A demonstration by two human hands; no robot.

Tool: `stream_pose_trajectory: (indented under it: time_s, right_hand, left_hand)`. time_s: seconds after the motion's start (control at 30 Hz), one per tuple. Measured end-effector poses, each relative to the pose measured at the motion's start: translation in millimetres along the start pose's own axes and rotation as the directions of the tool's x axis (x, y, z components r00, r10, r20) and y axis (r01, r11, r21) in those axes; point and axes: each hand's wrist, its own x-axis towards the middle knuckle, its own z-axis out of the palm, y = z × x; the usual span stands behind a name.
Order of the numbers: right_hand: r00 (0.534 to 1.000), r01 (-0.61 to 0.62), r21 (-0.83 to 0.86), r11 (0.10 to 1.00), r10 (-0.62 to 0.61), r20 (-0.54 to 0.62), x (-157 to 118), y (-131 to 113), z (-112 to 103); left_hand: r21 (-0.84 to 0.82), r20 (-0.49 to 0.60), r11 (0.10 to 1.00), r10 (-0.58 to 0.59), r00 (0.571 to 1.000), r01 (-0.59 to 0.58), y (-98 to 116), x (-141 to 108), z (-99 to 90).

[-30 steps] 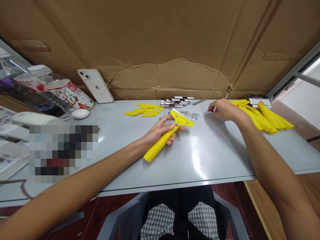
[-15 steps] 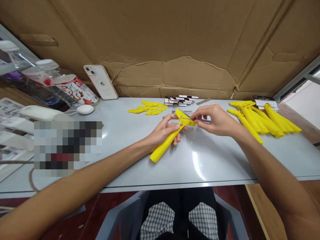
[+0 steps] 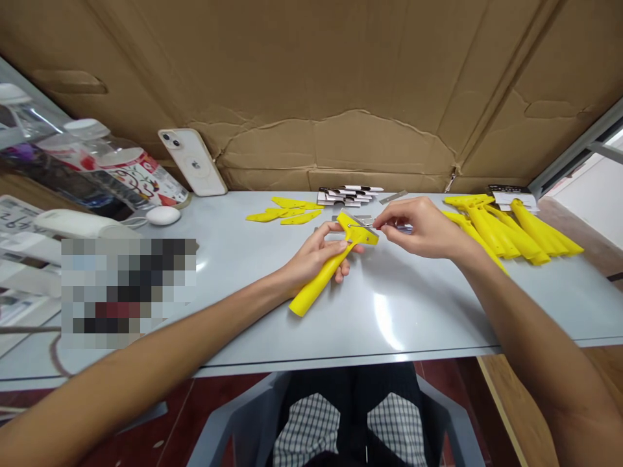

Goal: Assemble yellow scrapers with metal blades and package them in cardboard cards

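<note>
My left hand (image 3: 321,250) is wrapped round the neck of a yellow plastic scraper (image 3: 316,285), its handle slanting down towards me. Small screws show on the scraper's wide head. Pinched in my right hand (image 3: 413,227) is a thin screwdriver (image 3: 363,226), its shaft lying across the head with the tip by the left screw. Part of its handle is hidden by my fingers. Behind the hands lie loose yellow head plates (image 3: 292,211), a stack of small white-and-black blade packs (image 3: 348,194) and a loose metal blade (image 3: 393,197).
Several yellow scrapers (image 3: 516,233) lie piled at the right beside a black-and-white card (image 3: 513,196). On the left are a white phone (image 3: 192,162), plastic bottles (image 3: 141,172), a white mouse-shaped object (image 3: 163,215) and a blurred-out patch. A cardboard wall (image 3: 311,78) rises behind the table.
My right hand has raised and turned the screwdriver, so its tip now meets the left screw instead of lying lower across the head. The left hand keeps its grip on the scraper.
</note>
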Motion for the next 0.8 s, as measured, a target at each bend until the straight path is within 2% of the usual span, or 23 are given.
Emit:
stream_pose_trajectory:
  time_s: [0.37, 0.6, 0.7, 0.8]
  right_hand:
    - [0.999, 0.024, -0.086, 0.996, -0.021, 0.036, -2, -6, -4]
    - [0.985, 0.006, -0.029, 1.0, -0.011, -0.17, -4, -16, -2]
    - [0.968, 0.061, -0.073, 0.995, -0.077, -0.237, -4, -25, 5]
    - [0.949, 0.16, -0.121, 0.98, -0.186, -0.253, -4, -30, 15]
  left_hand:
    - [0.115, 0.023, 0.992, 0.059, 0.998, -0.061, -8, -2, 1.7]
    - [0.142, 0.0, 0.988, 0.068, 0.998, -0.067, -11, -3, 3.1]
    - [0.143, 0.004, 0.988, 0.066, 0.998, -0.066, -9, -3, 3.6]
    - [0.12, -0.003, 0.991, 0.055, 0.998, -0.054, -6, -3, 3.9]
